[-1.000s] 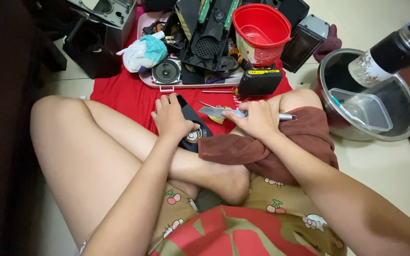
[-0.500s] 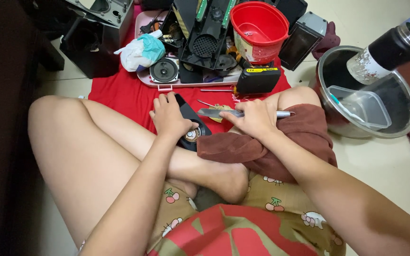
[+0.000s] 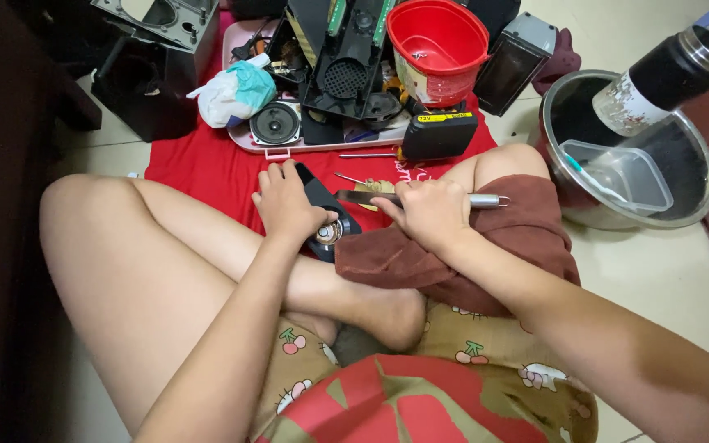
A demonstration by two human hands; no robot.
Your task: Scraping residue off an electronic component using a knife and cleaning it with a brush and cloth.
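Observation:
I sit cross-legged on the floor. My left hand (image 3: 287, 205) presses down on a black device (image 3: 326, 207) with a small round metal part, lying on a red cloth (image 3: 207, 168). My right hand (image 3: 428, 212) grips a metal tool (image 3: 420, 198) with a silver handle sticking out to the right and a flat blade pointing left toward the black device. A brown towel (image 3: 486, 246) lies over my right knee under that hand.
Beyond the hands, a pink tray (image 3: 322, 146) holds black plastic parts, a round speaker (image 3: 275, 125) and a white-and-teal bag (image 3: 234, 90). A red bucket (image 3: 436, 41), a black battery pack (image 3: 440, 133), a steel bowl (image 3: 629, 148) with a clear container and a flask (image 3: 666, 74) stand at right.
The camera has tilted slightly. Both hands stay in place on the black device and the tool.

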